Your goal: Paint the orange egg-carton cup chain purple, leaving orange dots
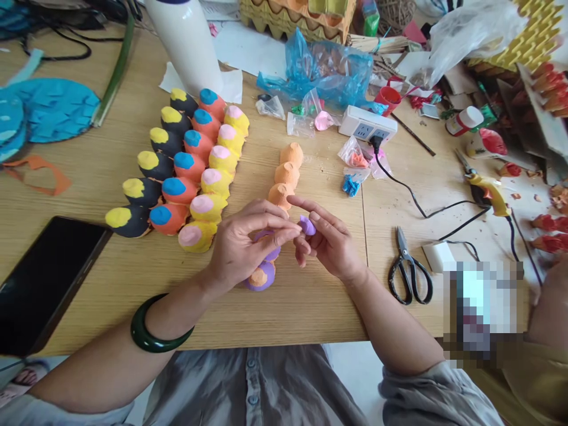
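Holding a small purple lump (306,225) between the thumb and bent fingers of our right hand (331,236), we have it at the front of this hand, close to the fingertips; the index finger is stretched above it, pointing to the left. Our left hand (242,242) is narrow, with its thumb and fingertips close together just beside the left edge of the lump; whether they also grip a bit of it, we cannot tell. Below our hands is a row of cups, partly hidden; the near purple cup (260,277) shows an orange patch, and the pale orange cups (286,176) lie beyond our fingertips. To the left we see three more rows; black cups (162,167) with yellow tops, red-orange cups (197,167) with blue tops, yellow cups (225,182) with pink tops; to the right lie black-handled scissors (409,269).
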`<state>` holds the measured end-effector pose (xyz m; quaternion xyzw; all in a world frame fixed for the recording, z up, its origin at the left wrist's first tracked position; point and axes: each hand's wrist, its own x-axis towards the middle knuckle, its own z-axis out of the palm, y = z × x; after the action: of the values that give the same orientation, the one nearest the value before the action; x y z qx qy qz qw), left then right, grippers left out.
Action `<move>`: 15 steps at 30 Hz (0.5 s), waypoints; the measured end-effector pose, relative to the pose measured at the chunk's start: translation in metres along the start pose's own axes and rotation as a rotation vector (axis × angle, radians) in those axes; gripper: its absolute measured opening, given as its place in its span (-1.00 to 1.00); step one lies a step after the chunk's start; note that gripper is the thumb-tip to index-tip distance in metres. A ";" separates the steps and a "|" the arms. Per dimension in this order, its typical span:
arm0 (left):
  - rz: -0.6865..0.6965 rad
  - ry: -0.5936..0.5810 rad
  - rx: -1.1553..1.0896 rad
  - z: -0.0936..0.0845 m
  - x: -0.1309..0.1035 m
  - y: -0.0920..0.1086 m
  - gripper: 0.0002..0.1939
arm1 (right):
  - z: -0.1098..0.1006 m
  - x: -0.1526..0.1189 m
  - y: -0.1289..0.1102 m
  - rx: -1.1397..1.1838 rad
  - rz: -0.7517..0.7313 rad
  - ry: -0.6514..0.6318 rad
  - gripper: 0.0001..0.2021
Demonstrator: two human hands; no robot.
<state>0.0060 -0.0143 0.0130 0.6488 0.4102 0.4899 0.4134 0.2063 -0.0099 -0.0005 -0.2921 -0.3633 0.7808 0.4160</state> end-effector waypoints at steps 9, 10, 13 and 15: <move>-0.079 0.037 -0.015 0.003 -0.003 -0.001 -0.85 | 0.004 -0.004 -0.001 -0.060 -0.022 0.053 -0.49; -0.073 0.020 -0.016 0.004 -0.003 -0.001 -0.85 | 0.004 -0.004 -0.001 -0.071 -0.029 0.050 -0.47; -0.013 0.016 0.032 0.006 -0.003 -0.004 -0.90 | 0.003 -0.003 0.002 -0.133 -0.027 0.021 -0.40; -0.003 0.046 0.028 0.006 -0.003 -0.005 -0.92 | 0.000 -0.001 0.004 -0.166 -0.034 0.000 -0.36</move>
<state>0.0109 -0.0159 0.0064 0.6425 0.4274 0.4984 0.3951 0.2052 -0.0119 -0.0036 -0.3194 -0.4315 0.7407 0.4038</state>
